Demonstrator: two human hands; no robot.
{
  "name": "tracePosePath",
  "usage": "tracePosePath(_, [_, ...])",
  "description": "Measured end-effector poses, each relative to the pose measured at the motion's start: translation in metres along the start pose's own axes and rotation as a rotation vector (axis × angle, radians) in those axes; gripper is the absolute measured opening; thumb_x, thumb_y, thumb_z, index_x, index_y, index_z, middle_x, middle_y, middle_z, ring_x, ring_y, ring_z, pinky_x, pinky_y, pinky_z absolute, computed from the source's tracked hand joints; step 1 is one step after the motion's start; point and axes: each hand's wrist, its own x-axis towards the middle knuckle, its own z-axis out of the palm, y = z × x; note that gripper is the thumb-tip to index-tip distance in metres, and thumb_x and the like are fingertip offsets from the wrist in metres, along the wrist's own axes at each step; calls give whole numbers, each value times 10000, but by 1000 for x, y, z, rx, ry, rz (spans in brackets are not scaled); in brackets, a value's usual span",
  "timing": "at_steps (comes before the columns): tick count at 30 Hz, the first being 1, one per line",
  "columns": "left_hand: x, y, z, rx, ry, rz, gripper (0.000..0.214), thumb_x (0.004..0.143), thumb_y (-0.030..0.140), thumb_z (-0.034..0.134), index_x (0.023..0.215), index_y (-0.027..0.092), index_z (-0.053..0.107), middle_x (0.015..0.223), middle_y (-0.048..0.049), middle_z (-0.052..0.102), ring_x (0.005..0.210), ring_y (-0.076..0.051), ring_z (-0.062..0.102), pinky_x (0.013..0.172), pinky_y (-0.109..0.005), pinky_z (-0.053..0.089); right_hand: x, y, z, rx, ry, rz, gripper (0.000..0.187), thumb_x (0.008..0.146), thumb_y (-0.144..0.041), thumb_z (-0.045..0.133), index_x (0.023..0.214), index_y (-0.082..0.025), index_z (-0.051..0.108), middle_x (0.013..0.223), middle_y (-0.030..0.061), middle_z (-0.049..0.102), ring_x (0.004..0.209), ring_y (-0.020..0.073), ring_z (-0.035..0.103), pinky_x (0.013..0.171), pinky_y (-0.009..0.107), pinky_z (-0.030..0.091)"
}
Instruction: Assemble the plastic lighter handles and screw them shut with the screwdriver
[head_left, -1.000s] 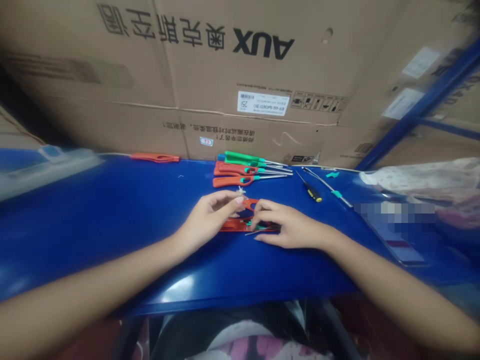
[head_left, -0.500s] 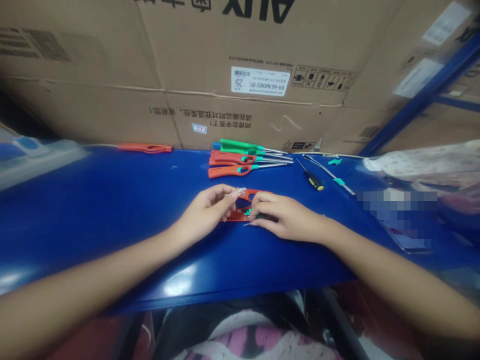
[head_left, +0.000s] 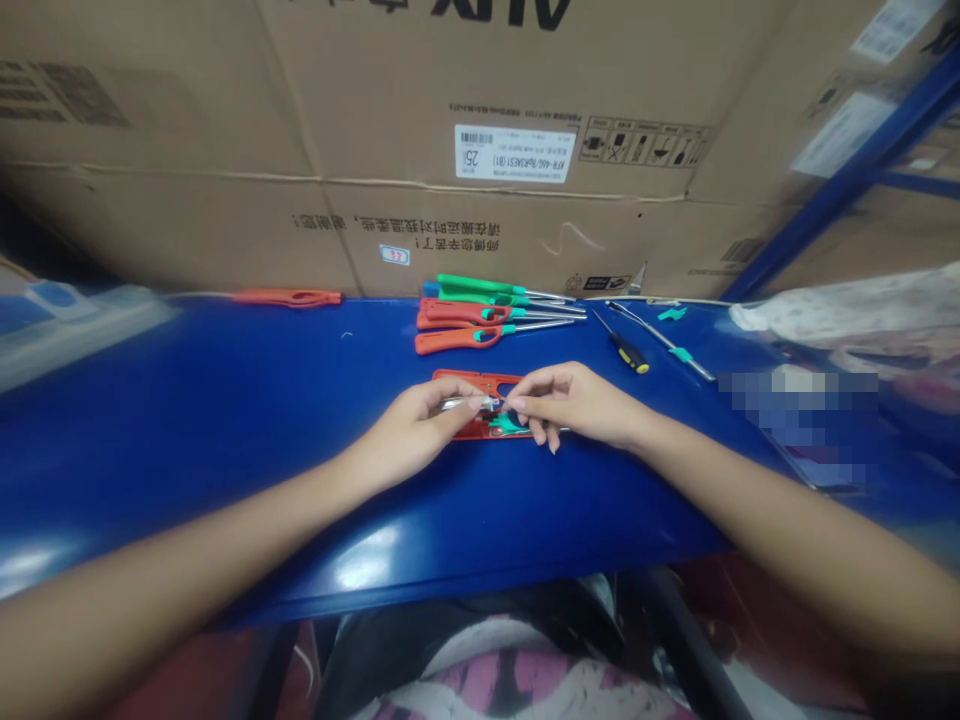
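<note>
I see the left hand (head_left: pixel 420 425) pinching a small shiny lighter part (head_left: pixel 490 404) over an open orange lighter case (head_left: pixel 459 377) on the blue table (head_left: pixel 225 450). The right hand (head_left: pixel 581 400) has its fingertips bunched just beside that part, but I can't tell what they hold.

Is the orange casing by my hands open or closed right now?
Open: its far half lies beside the near half instead of covering it, and a teal part shows in the near one.
</note>
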Motion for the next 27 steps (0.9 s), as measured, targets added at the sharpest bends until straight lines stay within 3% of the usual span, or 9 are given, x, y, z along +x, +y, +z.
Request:
tracePosePath(13, [-2,3,0,80,-45,7,317,908,422,589,980,137,707,543,63,486,499,-112,417,552,-246,353,-2,1,2,-4,-31,-65,340,809,-402,774,963,-106,710,530,-49,637,416,70,581,411,181,522])
tracePosePath(27, [-2,-1,1,68,-43,54,314,915,414,595,1034,148,713,567,45,527,521,-116,446,579,-239,415,-2,2,0,-41,-28,-22,338,835,-410,745,980,-110,692,508,-46,623,417,86,581,436,202,532])
